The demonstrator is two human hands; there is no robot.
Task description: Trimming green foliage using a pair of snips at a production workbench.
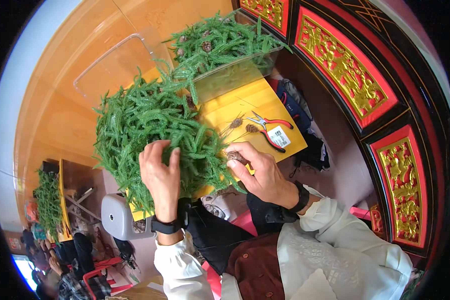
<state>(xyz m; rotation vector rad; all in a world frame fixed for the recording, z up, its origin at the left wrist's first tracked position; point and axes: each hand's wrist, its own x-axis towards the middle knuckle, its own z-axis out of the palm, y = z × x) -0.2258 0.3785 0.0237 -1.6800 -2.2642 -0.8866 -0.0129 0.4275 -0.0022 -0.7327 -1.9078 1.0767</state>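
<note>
Nearest the body, at the near edge of the yellow tabletop [225,109], a brown cone [236,157] was pinched between the thumb and curled fingers of the right hand [266,177], close against the greenery. The left hand [160,177] was laid over the greenery with its fingers bent and its thumb held apart; whether a sprig was gripped could not be told, since the fingertips were partly buried.

The pile of green sprigs [142,120] was heaped over the left part of the tabletop, spilling past its near edge. Beyond the right hand, toward the right edge, two loose cones [252,128] with thin stems or wires were laid on the bare surface. Just beside them, by the near right corner, red-handled pliers [264,122] were left with their handles spread, next to a small white card [278,136].

Farther off, at the far edge, a clear bin [232,77] was filled with similar sprigs, among which several cones [206,46] were already seated.

The work was judged to be partway along: the bin's greenery was furnished with cones, while in the nearer pile few could be made out. The held cone and the two loose ones were not yet placed.
</note>
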